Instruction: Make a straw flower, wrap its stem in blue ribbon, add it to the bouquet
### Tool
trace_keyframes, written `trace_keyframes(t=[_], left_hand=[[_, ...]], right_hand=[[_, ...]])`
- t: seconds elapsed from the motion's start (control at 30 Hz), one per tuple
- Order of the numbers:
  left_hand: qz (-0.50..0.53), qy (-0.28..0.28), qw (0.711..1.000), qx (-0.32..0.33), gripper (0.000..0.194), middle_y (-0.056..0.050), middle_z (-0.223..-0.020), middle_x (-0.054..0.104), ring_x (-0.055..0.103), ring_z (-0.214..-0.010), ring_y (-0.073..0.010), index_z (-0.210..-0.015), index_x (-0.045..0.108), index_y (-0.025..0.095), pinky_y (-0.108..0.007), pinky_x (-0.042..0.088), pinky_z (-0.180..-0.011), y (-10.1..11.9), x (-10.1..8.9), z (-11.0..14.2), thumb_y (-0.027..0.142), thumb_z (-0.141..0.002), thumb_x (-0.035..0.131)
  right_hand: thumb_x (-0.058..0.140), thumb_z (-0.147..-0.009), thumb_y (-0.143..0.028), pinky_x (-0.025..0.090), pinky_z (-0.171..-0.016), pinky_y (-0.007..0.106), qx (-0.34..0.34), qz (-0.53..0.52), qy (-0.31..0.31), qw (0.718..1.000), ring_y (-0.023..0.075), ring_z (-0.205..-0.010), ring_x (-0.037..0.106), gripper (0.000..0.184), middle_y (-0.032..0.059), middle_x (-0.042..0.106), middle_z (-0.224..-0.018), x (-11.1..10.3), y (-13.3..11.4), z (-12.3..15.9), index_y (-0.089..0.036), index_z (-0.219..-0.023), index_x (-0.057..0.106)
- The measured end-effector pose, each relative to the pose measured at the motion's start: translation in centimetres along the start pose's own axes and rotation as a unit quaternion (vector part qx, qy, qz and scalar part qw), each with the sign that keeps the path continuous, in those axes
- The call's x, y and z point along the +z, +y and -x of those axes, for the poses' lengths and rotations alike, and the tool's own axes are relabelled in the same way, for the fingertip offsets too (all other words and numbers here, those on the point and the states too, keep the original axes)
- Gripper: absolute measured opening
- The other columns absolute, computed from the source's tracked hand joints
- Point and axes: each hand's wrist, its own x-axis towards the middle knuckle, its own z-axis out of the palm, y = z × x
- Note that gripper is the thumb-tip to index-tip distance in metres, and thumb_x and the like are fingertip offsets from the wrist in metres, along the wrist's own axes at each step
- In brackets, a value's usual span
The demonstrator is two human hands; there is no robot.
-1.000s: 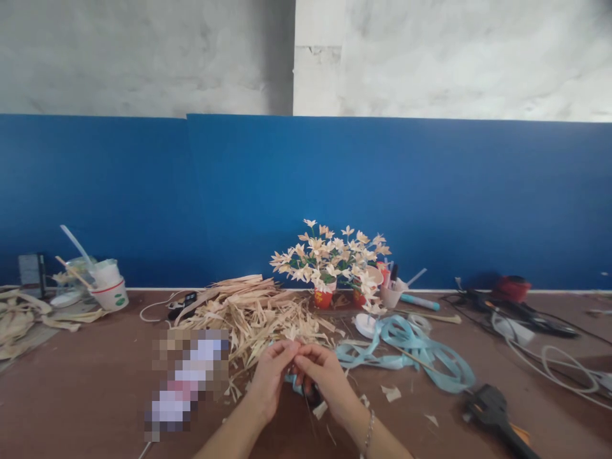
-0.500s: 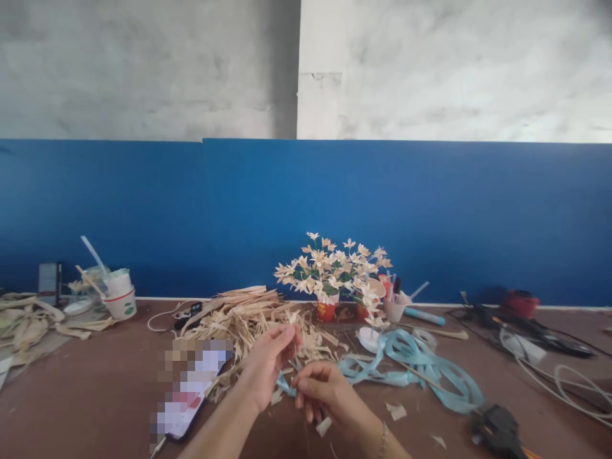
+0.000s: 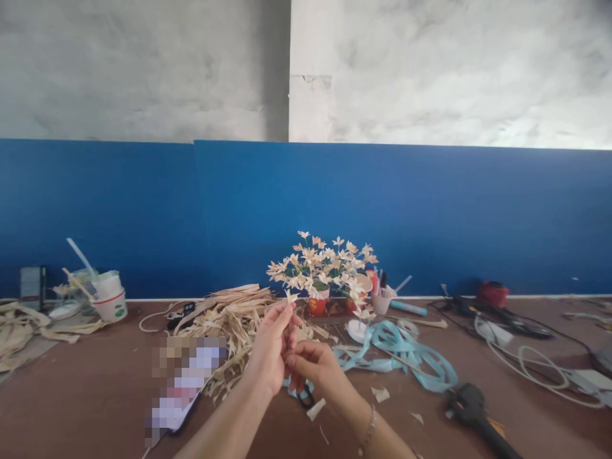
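Note:
My left hand (image 3: 277,347) is closed, pinching a small cream-coloured flower (image 3: 291,296) whose petals stick up above the fingertips. Right against its lower fingers sits my right hand (image 3: 313,370), closed in a pinch; what lies between its fingertips is hidden. Below the right fingers a dark loop (image 3: 306,400) and a bit of light blue ribbon show on the brown table. Behind the hands spreads a heap of dry husk strips (image 3: 239,319). Similar flowers (image 3: 315,261) stand bunched in a red cup (image 3: 318,304).
A phone (image 3: 184,395) lies to the left. Blue ribbon (image 3: 430,370) is coiled at right, beside a black glue gun (image 3: 471,408). White cables (image 3: 526,363) run along the far right. A paper cup (image 3: 112,306) stands at the back left, a blue wall panel (image 3: 143,217) behind.
My right hand has come up and in against the left one; before, a gap with a thin strand lay between them. The view has swung slightly right.

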Motion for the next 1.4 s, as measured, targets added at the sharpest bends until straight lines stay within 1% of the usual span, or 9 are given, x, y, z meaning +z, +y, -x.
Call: trace_keyframes(t=[0.23,0.47,0.57,0.67,0.77,0.9,1.03,1.1,1.4], left_hand=[[-0.176,-0.072,0.982,0.014,0.024,0.003,-0.06,0.055,0.03,-0.037,-0.0018,-0.082,0.054,0.016,-0.016,0.016,-0.037,3.5,-0.3,-1.4,0.038,-0.072,0.059],[-0.444,-0.099,0.888,0.07,0.022,0.002,-0.057,0.06,0.035,-0.04,-0.0063,-0.075,0.061,0.017,-0.02,0.026,-0.043,5.5,0.2,-1.2,0.038,-0.073,0.055],[-0.463,-0.122,0.873,0.093,0.021,0.0,-0.059,0.063,0.035,-0.039,-0.0069,-0.077,0.062,0.017,-0.02,0.025,-0.042,4.7,-0.3,-0.9,0.036,-0.075,0.053],[-0.412,-0.112,0.901,0.082,0.022,-0.001,-0.059,0.064,0.032,-0.036,-0.0061,-0.085,0.06,0.017,-0.02,0.021,-0.039,3.8,-0.8,-0.7,0.036,-0.075,0.052],[-0.358,-0.092,0.926,0.076,0.018,-0.001,-0.058,0.064,0.036,-0.037,-0.0062,-0.082,0.058,0.017,-0.019,0.023,-0.039,3.2,-1.0,-0.5,0.033,-0.072,0.057],[-0.343,-0.08,0.933,0.068,0.014,-0.001,-0.059,0.064,0.04,-0.038,-0.0063,-0.077,0.059,0.016,-0.018,0.026,-0.04,2.6,-1.1,-0.4,0.027,-0.068,0.059],[-0.37,-0.105,0.922,0.05,0.016,-0.002,-0.064,0.066,0.043,-0.038,-0.0074,-0.078,0.06,0.018,-0.019,0.03,-0.041,1.4,-1.3,-0.5,0.03,-0.069,0.057],[-0.394,-0.101,0.911,0.064,0.015,-0.001,-0.064,0.065,0.045,-0.039,-0.0088,-0.078,0.062,0.018,-0.02,0.032,-0.042,0.5,-1.3,-0.7,0.029,-0.069,0.056],[-0.479,-0.069,0.862,0.151,0.012,-0.003,-0.067,0.065,0.057,-0.059,-0.0165,-0.071,0.064,0.019,-0.025,0.04,-0.058,-2.9,-2.6,-1.1,0.026,-0.07,0.054]], right_hand=[[0.055,-0.074,-0.042,0.035,-0.041,0.018,0.005,0.219,0.117,0.969,0.0084,-0.044,0.051,0.029,0.0005,0.062,-0.06,-5.5,-1.1,0.4,-0.014,-0.073,0.06],[0.049,-0.071,-0.017,0.038,-0.062,0.022,0.026,0.562,0.11,0.82,0.0155,-0.068,0.058,0.017,0.0034,0.067,-0.071,-8.6,1.9,0.8,-0.017,-0.071,0.066],[0.05,-0.07,-0.018,0.036,-0.064,0.023,0.029,0.581,0.102,0.807,0.0167,-0.071,0.058,0.017,0.0039,0.067,-0.072,-8.1,2.0,1.4,-0.018,-0.069,0.067],[0.047,-0.074,-0.022,0.035,-0.062,0.023,0.015,0.596,0.097,0.797,0.0164,-0.07,0.058,0.02,0.0031,0.067,-0.072,-8.3,0.6,2.5,-0.02,-0.07,0.066],[0.044,-0.078,-0.027,0.036,-0.06,0.024,0.043,0.607,0.157,0.778,0.0172,-0.067,0.059,0.023,0.0036,0.068,-0.075,-10.6,-1.4,4.7,-0.022,-0.077,0.066],[0.041,-0.078,-0.031,0.039,-0.063,0.028,0.147,0.641,0.303,0.69,0.0222,-0.076,0.061,0.025,0.0063,0.067,-0.085,-15.9,-2.8,9.7,-0.024,-0.085,0.064],[0.044,-0.074,-0.029,0.042,-0.063,0.037,0.276,0.687,0.355,0.57,0.0318,-0.085,0.059,0.02,0.013,0.06,-0.085,-19.8,-1.3,14.8,-0.019,-0.08,0.06],[0.047,-0.072,-0.026,0.043,-0.066,0.04,0.291,0.698,0.387,0.528,0.033,-0.087,0.058,0.018,0.0141,0.058,-0.086,-20.5,0.0,16.3,-0.017,-0.083,0.058],[0.048,-0.072,-0.022,0.043,-0.059,0.035,0.277,0.707,0.407,0.507,0.0314,-0.075,0.062,0.015,0.0151,0.054,-0.08,-22.4,2.7,16.9,-0.013,-0.082,0.052]])
